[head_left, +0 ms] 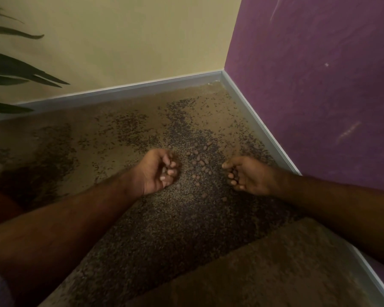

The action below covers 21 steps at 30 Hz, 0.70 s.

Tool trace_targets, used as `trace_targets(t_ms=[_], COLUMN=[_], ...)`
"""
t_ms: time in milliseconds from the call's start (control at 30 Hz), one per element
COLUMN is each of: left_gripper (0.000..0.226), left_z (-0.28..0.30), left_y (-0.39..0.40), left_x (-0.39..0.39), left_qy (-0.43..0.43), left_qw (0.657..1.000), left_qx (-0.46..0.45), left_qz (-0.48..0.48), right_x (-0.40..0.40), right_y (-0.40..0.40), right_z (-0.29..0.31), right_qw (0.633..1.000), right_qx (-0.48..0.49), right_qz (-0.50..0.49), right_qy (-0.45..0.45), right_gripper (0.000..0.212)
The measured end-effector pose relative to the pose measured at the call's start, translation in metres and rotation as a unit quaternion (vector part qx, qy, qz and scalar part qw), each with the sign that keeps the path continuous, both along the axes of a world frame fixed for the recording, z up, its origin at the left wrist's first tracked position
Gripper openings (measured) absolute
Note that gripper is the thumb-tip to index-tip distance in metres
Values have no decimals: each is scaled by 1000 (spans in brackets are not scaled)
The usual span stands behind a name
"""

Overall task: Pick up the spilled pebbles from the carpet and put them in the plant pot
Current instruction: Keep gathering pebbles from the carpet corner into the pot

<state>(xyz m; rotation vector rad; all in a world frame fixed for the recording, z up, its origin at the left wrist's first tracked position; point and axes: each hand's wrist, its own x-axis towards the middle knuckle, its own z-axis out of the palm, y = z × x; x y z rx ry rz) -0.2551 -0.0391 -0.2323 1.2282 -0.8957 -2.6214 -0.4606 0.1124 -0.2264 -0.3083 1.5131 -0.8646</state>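
Both hands low over the carpet (186, 229): left hand (159, 171) curled shut on gathered pebbles, right hand (246, 176) half-curled, contents unclear. Loose pebbles (198, 163) lie between them. Pot's out of view; a slack fist could spill them in transit.

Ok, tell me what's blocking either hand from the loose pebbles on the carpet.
Nothing visible. The pebbles lie on open carpet between the left hand and right hand.
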Motion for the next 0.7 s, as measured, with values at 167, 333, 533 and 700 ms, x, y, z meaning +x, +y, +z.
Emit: trace_targets(t_ms=[167,333,533,700], left_gripper=[7,15,37,41], left_z=[4,4,-7,-12], left_y=[6,10,14,20], left_x=[0,2,2,5], left_qy=[13,-41,-149,-228], left_qw=[1000,998,983,957], left_qx=[8,-31,-84,-145], left_qz=[19,28,-71,-107], right_x=[7,14,22,30], right_y=[6,9,25,28], right_z=[0,-8,0,-9], right_qw=[1000,981,692,624], right_qx=[16,-16,-105,37], right_qz=[13,81,459,535], right_qy=[-5,176,547,569], right_gripper=[42,44,50,47])
